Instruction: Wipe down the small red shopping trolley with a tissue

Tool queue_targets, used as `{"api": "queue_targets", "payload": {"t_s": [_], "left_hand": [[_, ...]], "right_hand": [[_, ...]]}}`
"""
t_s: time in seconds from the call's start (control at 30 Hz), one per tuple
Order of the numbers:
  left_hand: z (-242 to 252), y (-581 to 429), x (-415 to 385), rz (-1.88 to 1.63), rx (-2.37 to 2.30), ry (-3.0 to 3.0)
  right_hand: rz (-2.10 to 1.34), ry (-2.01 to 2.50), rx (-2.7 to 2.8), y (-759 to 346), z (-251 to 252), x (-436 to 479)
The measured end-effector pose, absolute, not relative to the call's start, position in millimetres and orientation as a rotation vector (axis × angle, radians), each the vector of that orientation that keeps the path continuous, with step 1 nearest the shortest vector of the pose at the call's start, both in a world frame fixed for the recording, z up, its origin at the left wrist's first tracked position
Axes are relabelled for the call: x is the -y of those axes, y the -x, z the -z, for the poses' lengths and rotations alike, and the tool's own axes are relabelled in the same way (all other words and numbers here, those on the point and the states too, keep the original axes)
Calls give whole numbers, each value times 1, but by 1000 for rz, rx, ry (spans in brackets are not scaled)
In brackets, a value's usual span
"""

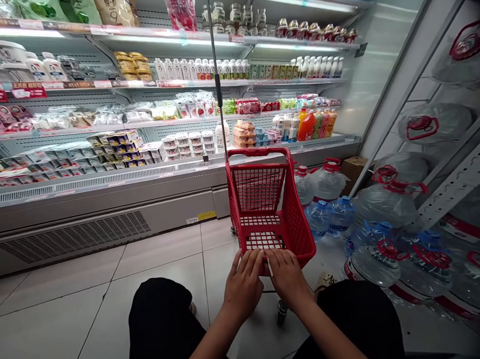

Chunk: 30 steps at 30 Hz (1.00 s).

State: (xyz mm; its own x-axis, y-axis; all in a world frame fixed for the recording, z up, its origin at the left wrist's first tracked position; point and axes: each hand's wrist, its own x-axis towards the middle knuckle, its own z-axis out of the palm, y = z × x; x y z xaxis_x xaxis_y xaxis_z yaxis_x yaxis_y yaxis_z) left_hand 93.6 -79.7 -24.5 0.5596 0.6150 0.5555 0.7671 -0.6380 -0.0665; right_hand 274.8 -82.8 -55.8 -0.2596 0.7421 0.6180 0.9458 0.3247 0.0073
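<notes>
A small red plastic shopping cart (300, 221) with lattice walls stands just before me on the tiled floor. My left hand (244, 282) rests on its near rim, fingers together and bent over the edge. Close beside it, my right hand (286, 277) grips the same rim, also with its fingers curled over. Both thumbs are mostly hidden. At the cart's far end rises a red handle bar (258, 152), and a thin dark pole (216, 70) stands up by its left corner.
Ahead runs a refrigerated display case (174, 197) stocked with yogurt cups, bottles and bags. Large water bottles (375, 263) crowd the floor on the right, near a white perforated rack post (463, 177). My knees flank the cart's near end. A cardboard box (352, 170) sits behind the bottles.
</notes>
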Motion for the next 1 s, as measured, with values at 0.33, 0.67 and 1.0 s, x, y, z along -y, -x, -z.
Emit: {"api": "queue_targets", "payload": {"t_s": [0.33,0.67,1.0], "left_hand": [[11,-67,31,645,1030,2512],[35,-101,52,796,1161,2473],[22,-86,38,784,1193,2479]], "right_hand": [[591,1576,2059,-348,62,105],[582,1654,1972,-295,66,102],[613,1409,2183,-297,55,73]]}}
